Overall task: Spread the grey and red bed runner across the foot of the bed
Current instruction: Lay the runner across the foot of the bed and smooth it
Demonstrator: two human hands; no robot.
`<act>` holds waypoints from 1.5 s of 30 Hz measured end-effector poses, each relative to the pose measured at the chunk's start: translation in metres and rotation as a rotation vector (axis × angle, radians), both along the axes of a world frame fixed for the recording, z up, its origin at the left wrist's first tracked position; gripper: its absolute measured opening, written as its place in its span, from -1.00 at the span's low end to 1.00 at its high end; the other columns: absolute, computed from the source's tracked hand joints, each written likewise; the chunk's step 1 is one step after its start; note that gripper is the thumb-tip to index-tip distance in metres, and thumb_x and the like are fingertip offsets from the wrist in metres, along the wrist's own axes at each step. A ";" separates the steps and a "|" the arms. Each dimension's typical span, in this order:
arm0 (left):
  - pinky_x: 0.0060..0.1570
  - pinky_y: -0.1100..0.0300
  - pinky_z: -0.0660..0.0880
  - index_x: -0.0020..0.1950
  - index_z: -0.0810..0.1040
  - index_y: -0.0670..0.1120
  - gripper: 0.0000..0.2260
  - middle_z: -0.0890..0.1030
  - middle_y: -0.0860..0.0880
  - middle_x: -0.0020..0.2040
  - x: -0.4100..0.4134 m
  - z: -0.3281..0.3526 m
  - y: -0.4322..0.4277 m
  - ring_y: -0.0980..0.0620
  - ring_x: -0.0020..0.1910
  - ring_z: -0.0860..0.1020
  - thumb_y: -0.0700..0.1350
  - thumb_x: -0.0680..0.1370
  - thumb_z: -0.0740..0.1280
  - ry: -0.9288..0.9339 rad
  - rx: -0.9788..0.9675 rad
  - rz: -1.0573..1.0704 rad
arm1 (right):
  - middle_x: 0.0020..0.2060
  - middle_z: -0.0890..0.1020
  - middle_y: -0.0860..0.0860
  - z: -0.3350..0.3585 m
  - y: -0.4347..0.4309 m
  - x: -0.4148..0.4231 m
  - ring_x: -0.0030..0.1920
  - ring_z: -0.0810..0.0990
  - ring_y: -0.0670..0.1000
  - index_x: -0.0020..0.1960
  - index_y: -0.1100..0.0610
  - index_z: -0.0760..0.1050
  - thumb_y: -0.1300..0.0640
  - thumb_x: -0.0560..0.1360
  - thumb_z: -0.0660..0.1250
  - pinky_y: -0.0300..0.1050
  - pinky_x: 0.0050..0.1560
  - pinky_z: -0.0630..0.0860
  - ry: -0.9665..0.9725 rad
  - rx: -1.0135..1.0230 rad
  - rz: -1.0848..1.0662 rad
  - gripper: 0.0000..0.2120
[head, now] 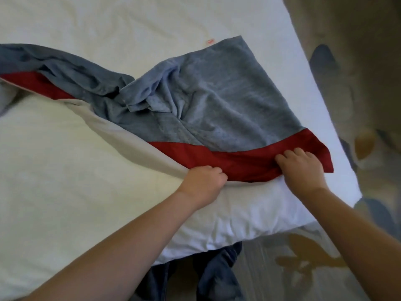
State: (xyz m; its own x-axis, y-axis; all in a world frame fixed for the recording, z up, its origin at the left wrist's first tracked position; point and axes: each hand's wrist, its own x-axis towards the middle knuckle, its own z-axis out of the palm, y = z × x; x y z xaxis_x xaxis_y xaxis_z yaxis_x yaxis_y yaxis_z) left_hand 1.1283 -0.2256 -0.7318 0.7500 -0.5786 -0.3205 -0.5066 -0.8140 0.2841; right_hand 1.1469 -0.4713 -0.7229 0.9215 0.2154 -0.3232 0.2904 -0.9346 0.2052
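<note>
While the white bed (65, 170) fills most of the view beside a patterned carpet (358, 83), the grey and red bed runner (217, 105) lies across its near right corner. It is flat at the right end and bunched toward the left, where a pale underside shows. The left hand (204, 181) grips the red border's near edge in a fist. The right hand (301, 168), fingers curled, holds the same border near the runner's corner. A small red mark (210, 41) on the sheet is too blurred to read.
</note>
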 end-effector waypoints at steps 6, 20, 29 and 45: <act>-0.31 0.07 0.41 -0.09 0.53 -0.11 -0.81 0.55 -0.05 -0.12 -0.013 0.006 -0.048 -0.09 -0.14 0.54 -0.06 0.55 0.17 0.036 -0.025 -0.090 | -0.10 0.58 -0.09 0.002 -0.052 -0.027 -0.09 0.51 -0.02 0.06 -0.05 0.52 0.13 0.42 0.34 -0.19 -0.09 0.46 0.117 0.020 -0.079 -0.77; -0.28 0.05 0.40 -0.05 0.55 -0.09 -0.77 0.57 -0.09 -0.08 0.083 0.033 -0.157 -0.16 -0.06 0.56 -0.01 0.57 0.14 -0.304 -0.036 -0.099 | -0.05 0.56 0.03 0.012 -0.084 -0.006 0.03 0.48 0.11 0.00 0.08 0.54 0.28 0.41 0.22 -0.02 -0.11 0.46 -0.047 0.606 -0.316 -0.76; -0.30 0.09 0.26 0.08 0.47 -0.08 -0.82 0.52 -0.06 0.01 0.120 0.041 -0.177 -0.10 0.01 0.50 -0.22 0.52 0.17 -0.378 0.209 -0.401 | 0.06 0.51 0.14 -0.006 -0.099 0.010 0.08 0.47 0.18 0.14 0.15 0.45 0.02 0.60 0.13 0.04 -0.06 0.46 -0.056 0.497 -0.888 -0.74; -0.14 0.10 0.28 -0.16 0.41 0.04 -0.91 0.49 -0.01 -0.08 0.222 0.020 -0.245 -0.05 0.00 0.45 -0.11 0.42 0.30 -0.247 0.464 -0.823 | -0.21 0.58 -0.01 -0.020 -0.107 0.027 -0.22 0.51 0.01 -0.12 0.11 0.53 -0.10 0.60 0.12 -0.10 -0.26 0.43 -0.011 0.767 -1.005 -0.65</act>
State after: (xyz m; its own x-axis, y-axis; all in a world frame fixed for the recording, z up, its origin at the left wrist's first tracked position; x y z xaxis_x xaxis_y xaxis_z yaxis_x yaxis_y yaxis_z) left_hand 1.3504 -0.4711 -0.7115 0.2446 -0.8074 -0.5369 -0.9690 -0.1829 -0.1663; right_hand 1.1741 -0.5783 -0.7429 0.7887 -0.4515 -0.4172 -0.6135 -0.6209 -0.4879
